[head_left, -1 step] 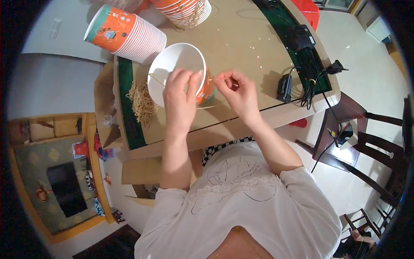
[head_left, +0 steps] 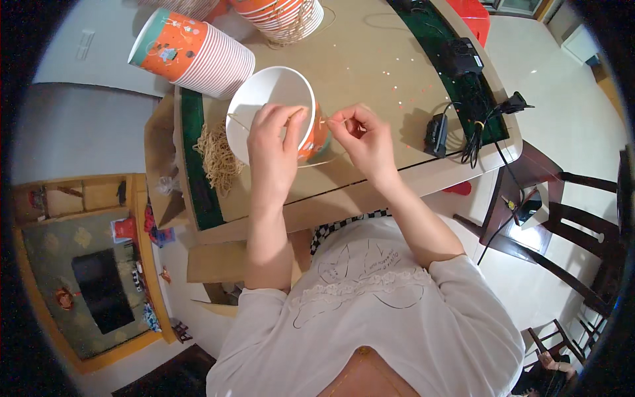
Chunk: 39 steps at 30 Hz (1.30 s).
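Note:
A paper bucket [head_left: 272, 86], white inside and orange outside, lies tilted on the table with its mouth toward me. My left hand [head_left: 272, 142] is in front of its mouth, thumb and fingers pinched on a thin tan string [head_left: 321, 164]. One end of the string sticks out to the left across the bucket's opening. Just right of the bucket, my right hand [head_left: 365, 140] also pinches the string, its fingertips close to the orange wall. Left of the bucket rests a tangled pile of similar string [head_left: 217, 160].
A stack of striped paper buckets [head_left: 215, 63] lies at the back left, with another string-draped stack [head_left: 281, 20] behind. Black adapters [head_left: 435, 135] and cables [head_left: 473, 142] sit at the right. Small paper bits [head_left: 395, 87] dot the tabletop. A dark chair [head_left: 582, 231] stands right.
My left hand has shifted slightly, its fingertips a little higher and to the left. The string below the bucket now bows more. My right hand has barely moved.

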Available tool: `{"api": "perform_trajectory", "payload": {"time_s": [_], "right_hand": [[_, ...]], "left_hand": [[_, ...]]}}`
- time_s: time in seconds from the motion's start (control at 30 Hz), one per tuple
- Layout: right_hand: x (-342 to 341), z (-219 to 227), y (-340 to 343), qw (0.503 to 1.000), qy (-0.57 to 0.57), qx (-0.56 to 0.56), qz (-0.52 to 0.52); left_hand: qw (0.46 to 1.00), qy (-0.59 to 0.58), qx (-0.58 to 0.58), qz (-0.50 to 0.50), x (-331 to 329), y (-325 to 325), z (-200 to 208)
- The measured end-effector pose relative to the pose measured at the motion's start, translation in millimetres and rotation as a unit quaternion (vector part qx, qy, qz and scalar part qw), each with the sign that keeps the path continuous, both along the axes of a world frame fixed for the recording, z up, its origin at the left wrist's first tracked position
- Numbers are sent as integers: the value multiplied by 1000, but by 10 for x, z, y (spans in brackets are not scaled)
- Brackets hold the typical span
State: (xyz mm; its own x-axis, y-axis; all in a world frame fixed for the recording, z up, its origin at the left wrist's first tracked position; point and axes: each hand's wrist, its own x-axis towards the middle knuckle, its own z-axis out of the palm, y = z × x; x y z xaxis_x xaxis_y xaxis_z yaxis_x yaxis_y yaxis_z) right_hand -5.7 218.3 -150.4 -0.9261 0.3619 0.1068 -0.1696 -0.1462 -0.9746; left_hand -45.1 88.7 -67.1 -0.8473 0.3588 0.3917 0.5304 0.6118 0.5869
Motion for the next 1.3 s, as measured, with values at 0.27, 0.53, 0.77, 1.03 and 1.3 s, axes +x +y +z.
{"api": "perform_trajectory", "payload": {"time_s": [0.27,0.53,0.77,1.03,1.3], "right_hand": [[-80,15,-29,990,38,127,-53],[-66,103,-55,988,26,147,-32],[-36,39,-89,994,28,95,-41],[-42,71,-87,993,43,109,-32],[33,267,10,998,-4,58,38]], "left_hand": [[997,-41,-59,-25,-105,-69,-67],[996,-43,-63,-43,-129,-107,-76],[996,-56,-42,-48,-121,-136,-74],[995,-65,-42,-57,-129,-118,-100],[988,-142,38,-39,-122,-94,-46]]}}
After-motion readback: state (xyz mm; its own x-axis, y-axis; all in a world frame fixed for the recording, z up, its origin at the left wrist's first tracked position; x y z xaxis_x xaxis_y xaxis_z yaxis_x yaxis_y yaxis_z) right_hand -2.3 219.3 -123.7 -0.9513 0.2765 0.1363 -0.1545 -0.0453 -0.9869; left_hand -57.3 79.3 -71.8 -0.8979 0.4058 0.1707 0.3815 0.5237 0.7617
